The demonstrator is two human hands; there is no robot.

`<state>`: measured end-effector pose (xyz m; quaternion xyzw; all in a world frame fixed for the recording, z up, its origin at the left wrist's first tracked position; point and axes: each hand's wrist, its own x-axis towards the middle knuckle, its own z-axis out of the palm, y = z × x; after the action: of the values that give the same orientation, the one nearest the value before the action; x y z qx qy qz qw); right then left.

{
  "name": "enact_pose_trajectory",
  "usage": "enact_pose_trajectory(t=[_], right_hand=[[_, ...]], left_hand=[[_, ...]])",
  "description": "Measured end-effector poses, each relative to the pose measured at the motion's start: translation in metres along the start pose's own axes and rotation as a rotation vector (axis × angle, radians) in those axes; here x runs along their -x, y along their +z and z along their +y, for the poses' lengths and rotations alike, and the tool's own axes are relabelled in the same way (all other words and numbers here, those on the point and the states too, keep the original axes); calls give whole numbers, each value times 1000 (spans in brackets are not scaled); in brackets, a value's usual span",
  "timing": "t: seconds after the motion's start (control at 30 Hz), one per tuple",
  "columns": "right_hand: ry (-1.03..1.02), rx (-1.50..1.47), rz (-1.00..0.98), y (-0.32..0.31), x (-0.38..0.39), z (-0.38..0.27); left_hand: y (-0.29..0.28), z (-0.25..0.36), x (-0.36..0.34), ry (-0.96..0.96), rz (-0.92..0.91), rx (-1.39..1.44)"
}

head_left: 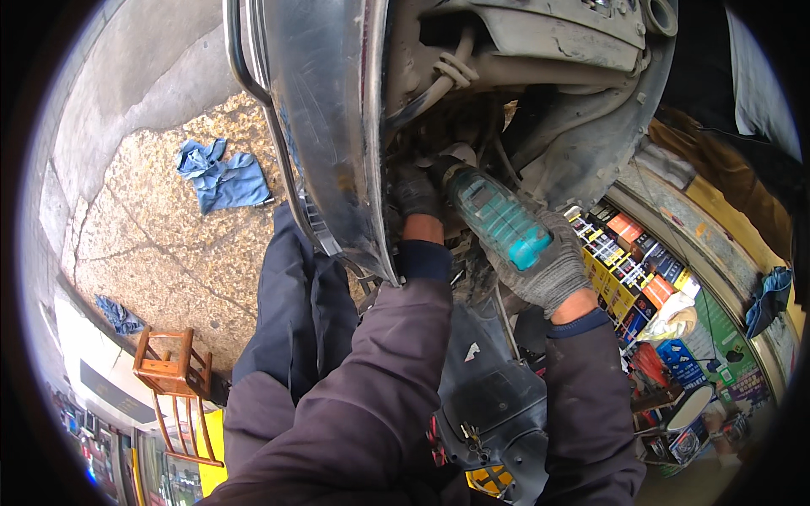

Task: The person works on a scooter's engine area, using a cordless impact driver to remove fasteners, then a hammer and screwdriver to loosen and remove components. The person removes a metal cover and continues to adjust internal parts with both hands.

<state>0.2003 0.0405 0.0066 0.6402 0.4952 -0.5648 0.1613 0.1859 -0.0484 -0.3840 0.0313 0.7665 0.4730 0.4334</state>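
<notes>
In my gloved right hand (553, 268) is a teal cordless impact wrench (498, 215), gripped from behind, its black nose pointing into a dusty, shadowed cavity of a vehicle. Next to the nose, my left hand (415, 192), in a dark glove, reaches into the same cavity. Shadow and the glove's dark colour hide its fingers, so I cannot tell what they touch. A dark, scratched body panel (333, 110) stands just left of my left wrist. Above both hands stretches the dusty underside (548, 42), with a coiled tube (456, 69) on it.
A metal rail (245, 76) runs along the panel's left. Blue cloth (224, 175) lies on the rough ground, and a wooden stool (175, 371) stands at lower left. Boxes (629, 270) line a shelf on the right. Keys (474, 438) hang near a black plastic panel (489, 379) below.
</notes>
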Motion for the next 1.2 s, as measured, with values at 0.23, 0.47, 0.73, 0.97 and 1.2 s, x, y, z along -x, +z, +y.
enact_pose_trajectory(t=[0.23,0.47,0.73,0.97,1.2], right_hand=[[246,-784,130,7,2,-8],[95,-1483,-199,4,10,-24],[303,-705,93,0,4,-28],[443,-856,148,2,1,-34],[-49,632,41,-12,1,-45]], left_hand=[[-21,21,-17,-356,-243,1195],[-2,4,1,-116,-19,509],[-12,-33,-28,-315,-106,974],[-3,-7,-5,-16,-58,118],[-7,0,-7,-236,-121,975]])
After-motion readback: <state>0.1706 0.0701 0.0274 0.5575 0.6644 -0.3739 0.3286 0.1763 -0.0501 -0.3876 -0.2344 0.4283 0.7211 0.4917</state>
